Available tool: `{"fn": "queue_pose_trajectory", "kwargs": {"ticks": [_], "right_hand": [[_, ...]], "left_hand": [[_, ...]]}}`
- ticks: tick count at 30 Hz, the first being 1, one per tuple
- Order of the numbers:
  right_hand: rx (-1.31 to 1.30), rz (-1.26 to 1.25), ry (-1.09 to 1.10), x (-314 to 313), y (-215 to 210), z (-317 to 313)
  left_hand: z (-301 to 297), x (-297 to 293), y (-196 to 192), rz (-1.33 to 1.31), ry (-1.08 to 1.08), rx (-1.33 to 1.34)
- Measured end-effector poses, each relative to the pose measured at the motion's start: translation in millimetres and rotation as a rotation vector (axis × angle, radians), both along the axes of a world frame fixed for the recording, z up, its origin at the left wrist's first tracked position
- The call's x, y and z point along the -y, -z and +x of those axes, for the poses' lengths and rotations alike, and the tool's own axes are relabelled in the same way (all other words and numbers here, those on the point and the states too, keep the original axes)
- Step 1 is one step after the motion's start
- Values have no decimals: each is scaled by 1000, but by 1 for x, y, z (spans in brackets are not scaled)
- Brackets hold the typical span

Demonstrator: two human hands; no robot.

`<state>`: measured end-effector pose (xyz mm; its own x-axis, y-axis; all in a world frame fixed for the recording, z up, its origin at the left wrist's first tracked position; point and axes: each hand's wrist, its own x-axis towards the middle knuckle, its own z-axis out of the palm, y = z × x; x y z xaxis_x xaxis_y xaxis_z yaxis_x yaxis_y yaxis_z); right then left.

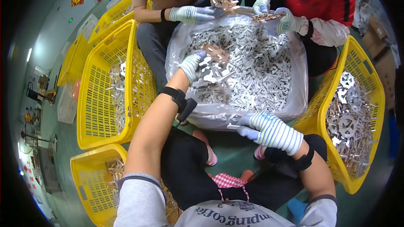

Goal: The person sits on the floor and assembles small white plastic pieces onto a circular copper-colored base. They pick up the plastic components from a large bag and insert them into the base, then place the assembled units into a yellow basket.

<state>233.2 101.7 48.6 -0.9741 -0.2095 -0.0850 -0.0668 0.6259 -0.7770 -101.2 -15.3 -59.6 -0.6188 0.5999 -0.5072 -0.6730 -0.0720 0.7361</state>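
My left hand [191, 66], in a striped knit glove, is over the left part of a plastic-lined bin. Its fingers are closed on the edge of a flat coppery metal plate [217, 54] with pale tabs around it. My right hand [272, 133], gloved the same way, is at the bin's near edge. It pinches a small pale strip [232, 127] that points left. Heaps of short grey metal strips [261, 73] fill the bin, whose clear plastic liner [299, 80] folds over the rim.
Two people sit across the bin; their gloved hands [191, 14] [288, 20] hold similar toothed plates [268, 17]. Yellow crates [141, 82] [313, 111] [94, 185] stand left and right. The right crate holds metal plates [347, 126]. My knees flank the bin's near side.
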Motion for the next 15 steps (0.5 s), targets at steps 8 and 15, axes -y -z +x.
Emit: {"fn": "queue_pose_trajectory", "kwargs": {"ticks": [8,15], "right_hand": [[124,-226,159,28,-27,14],[-26,48,186,37,4,21]], "left_hand": [[107,188,-159,589,-323,-253],[254,507,-110,664,-1013,-322]]}}
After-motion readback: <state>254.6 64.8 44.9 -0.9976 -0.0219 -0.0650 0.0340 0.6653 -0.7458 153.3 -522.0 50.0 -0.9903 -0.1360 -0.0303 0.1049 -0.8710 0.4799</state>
